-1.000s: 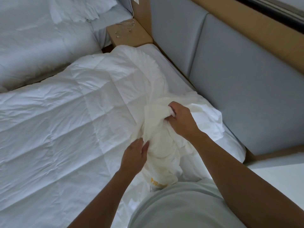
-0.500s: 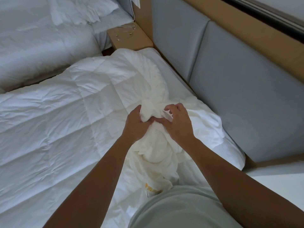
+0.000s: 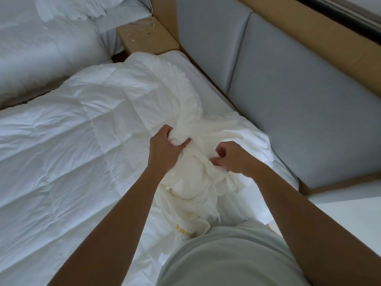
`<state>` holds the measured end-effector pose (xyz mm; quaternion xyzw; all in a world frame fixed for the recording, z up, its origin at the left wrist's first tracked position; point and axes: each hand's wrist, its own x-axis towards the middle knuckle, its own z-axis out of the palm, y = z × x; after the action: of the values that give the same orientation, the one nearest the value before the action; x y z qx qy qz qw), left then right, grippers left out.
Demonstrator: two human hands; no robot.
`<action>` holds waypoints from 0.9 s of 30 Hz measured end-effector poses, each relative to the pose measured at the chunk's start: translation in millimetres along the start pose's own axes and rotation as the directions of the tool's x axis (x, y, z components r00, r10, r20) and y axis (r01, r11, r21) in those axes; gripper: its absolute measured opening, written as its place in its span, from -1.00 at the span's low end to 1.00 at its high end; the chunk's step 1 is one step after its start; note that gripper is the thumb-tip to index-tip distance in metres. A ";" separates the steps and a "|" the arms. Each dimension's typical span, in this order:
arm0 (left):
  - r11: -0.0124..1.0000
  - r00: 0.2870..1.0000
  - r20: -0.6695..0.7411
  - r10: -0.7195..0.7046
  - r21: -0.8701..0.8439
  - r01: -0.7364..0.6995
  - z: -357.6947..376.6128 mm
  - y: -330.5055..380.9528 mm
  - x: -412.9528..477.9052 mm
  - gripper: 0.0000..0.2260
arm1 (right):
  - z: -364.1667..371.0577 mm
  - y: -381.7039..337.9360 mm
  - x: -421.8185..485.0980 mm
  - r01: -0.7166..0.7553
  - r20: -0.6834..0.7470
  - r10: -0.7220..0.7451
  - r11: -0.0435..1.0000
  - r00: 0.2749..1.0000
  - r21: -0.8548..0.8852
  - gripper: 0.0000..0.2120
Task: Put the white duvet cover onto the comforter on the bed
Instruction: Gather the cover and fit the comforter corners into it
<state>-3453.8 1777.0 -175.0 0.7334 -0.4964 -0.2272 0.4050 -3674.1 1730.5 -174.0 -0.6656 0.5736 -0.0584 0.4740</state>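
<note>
My left hand [image 3: 165, 150] has a fistful of the cover [image 3: 191, 186], fingers and thumb curled round a gathered ridge of cloth. My right hand [image 3: 232, 158], just beside it, pinches another fold with the fingers tucked in. Both are closed on fabric, and neither is spread.

The cover is a creamy, bunched heap between and below my hands, trailing toward my body, with some yellow print near its lower end. It lies on the near corner of the comforter [image 3: 72, 153], which is spread flat and quilted across the bed [image 3: 208, 85], up by the grey headboard [image 3: 299, 112].

I judge the cover light, limp and thin. It will collapse wherever it is not held, and its folds hide the edges, so I cannot tell where the opening or corners are. It seems best to work along a seam to a corner and grip there, not in the middle. The comforter looks puffier and bulkier but soft, and should drag easily by a corner.

Beyond are a wooden nightstand [image 3: 148, 38] and a second bed [image 3: 41, 42].
</note>
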 end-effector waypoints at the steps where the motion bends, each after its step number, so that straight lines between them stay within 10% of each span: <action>1: 1.000 1.000 0.016 -0.009 -0.008 0.009 0.6 0.1 -0.2 -0.66 | -3.7 0.7 0.2 -0.040 0.005 0.040 0.999 0.999 0.006 -0.69; 4: 0.998 0.998 0.028 -0.059 -0.034 0.060 3.6 5.4 1.6 -0.67 | 7.1 0.4 -1.3 -0.033 -0.338 -0.030 0.983 0.941 -0.181 -0.68; 7: 0.988 0.991 0.017 -0.134 -0.078 0.135 4.9 11.5 6.1 -0.68 | 30.3 -8.5 -11.3 0.168 -0.612 -0.333 0.935 0.717 -0.313 -0.64; 13: 0.989 0.991 0.003 -0.137 -0.054 0.137 5.9 8.3 7.5 -0.64 | 75.0 -14.6 -6.6 0.168 -0.221 -0.165 0.986 0.961 -0.006 -0.77; 23: 0.988 0.991 -0.015 -0.133 -0.086 0.131 -10.0 3.4 13.5 -0.68 | 74.5 -2.5 -18.2 -0.075 -0.094 0.080 0.996 0.992 0.050 -0.67; 27: 0.995 0.996 -0.008 -0.093 -0.030 0.092 -6.7 9.2 10.3 -0.69 | 93.1 -6.3 -24.5 -0.034 0.071 0.050 0.975 0.996 -0.218 -0.73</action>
<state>-3449.7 1768.4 -162.9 0.7505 -0.4566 -0.2499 0.4073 -3620.1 1802.4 -208.8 -0.7027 0.5720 0.0395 0.4213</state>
